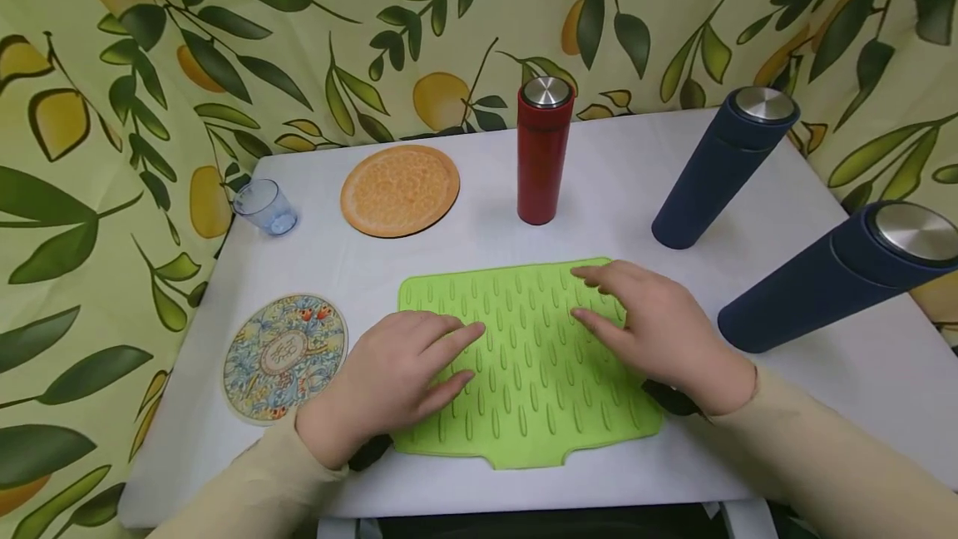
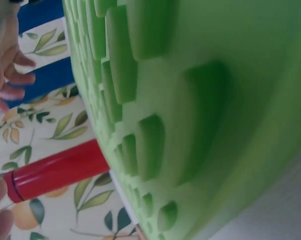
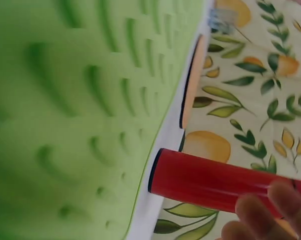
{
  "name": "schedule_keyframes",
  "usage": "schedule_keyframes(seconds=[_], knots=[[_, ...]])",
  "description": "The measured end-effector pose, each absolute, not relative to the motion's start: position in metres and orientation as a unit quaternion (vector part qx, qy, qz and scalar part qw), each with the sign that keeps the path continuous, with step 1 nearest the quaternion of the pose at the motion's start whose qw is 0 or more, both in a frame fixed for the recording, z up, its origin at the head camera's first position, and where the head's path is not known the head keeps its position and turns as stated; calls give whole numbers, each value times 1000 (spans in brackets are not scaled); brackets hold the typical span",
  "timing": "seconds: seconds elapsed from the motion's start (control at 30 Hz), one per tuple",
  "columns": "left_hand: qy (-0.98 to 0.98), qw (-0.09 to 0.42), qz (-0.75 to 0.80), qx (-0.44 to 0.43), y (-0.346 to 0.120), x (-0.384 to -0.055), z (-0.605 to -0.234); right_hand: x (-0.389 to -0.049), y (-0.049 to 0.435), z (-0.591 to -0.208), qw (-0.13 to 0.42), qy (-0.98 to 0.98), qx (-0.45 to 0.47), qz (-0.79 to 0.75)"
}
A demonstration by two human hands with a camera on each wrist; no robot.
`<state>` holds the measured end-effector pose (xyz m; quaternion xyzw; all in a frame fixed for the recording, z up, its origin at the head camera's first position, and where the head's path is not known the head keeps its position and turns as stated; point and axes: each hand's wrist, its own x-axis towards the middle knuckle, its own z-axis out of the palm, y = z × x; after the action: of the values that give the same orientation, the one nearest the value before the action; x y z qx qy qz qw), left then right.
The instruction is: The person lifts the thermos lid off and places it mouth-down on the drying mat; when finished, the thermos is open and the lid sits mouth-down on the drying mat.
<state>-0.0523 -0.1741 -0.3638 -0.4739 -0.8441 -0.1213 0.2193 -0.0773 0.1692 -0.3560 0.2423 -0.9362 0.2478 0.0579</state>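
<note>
A light green ridged mat (image 1: 524,356) lies flat on the white table, with a short tab at its near edge. Over its left side is my left hand (image 1: 400,368), fingers relaxed and pointing right. My right hand (image 1: 654,327) is above the mat's right part, thumb and fingers apart with nothing between them. In the left wrist view the mat (image 2: 155,100) fills most of the picture, and the right hand (image 2: 10,65) shows at the far left. The right wrist view has loosely bent fingers (image 3: 270,215) overlapping the red bottle (image 3: 205,180).
Behind the mat stand a red bottle (image 1: 542,156) and a round orange board (image 1: 400,191). Two dark blue bottles, a farther one (image 1: 722,169) and a nearer one (image 1: 823,281), stand at the right. At left are a patterned round plate (image 1: 284,352) and a small blue glass (image 1: 268,208).
</note>
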Motion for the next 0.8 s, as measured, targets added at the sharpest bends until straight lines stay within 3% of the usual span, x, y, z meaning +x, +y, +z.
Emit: schedule_keyframes(seconds=[0.17,0.37,0.8], knots=[[-870,212,-132,-426,-175,-63,-360,-106,163,-352,20,-927,148,345],[-892,184,-136,-389,-178,-73,-346,-148,150,-348,12,-911,81,404],[-896,214,-192,-339,-171,-105,-335,-220,119,-353,23,-899,14,436]])
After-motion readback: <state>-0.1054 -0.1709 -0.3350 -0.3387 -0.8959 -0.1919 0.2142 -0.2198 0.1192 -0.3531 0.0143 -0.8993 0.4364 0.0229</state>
